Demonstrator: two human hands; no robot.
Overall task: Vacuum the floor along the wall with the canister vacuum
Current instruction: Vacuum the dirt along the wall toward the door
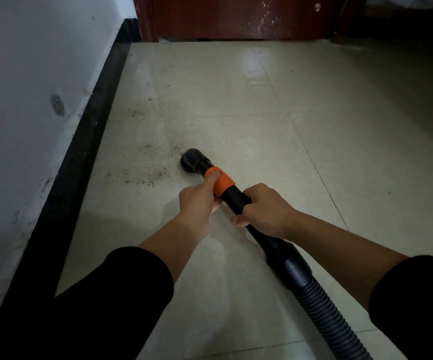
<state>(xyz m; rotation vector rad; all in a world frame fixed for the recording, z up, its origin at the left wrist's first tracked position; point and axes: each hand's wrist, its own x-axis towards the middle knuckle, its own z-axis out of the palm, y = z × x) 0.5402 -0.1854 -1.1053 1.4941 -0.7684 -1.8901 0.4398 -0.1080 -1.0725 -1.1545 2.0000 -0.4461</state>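
A black vacuum wand (236,201) slants across the tiled floor (236,100), ending in a round black nozzle (190,161) that rests on the tiles. An orange collar (222,183) sits just behind the nozzle. My left hand (199,201) holds the wand at the collar, with its thumb on the collar's top. My right hand (264,209) grips the black tube right behind it. The ribbed black hose (332,320) runs off to the lower right. Brown crumbs and dust (147,165) lie left of the nozzle, toward the wall.
A white wall (28,100) with a black skirting board (80,165) runs along the left. A dark red wooden door (236,16) closes the far end. More dust (142,113) lies farther along the skirting. The right side is in shadow.
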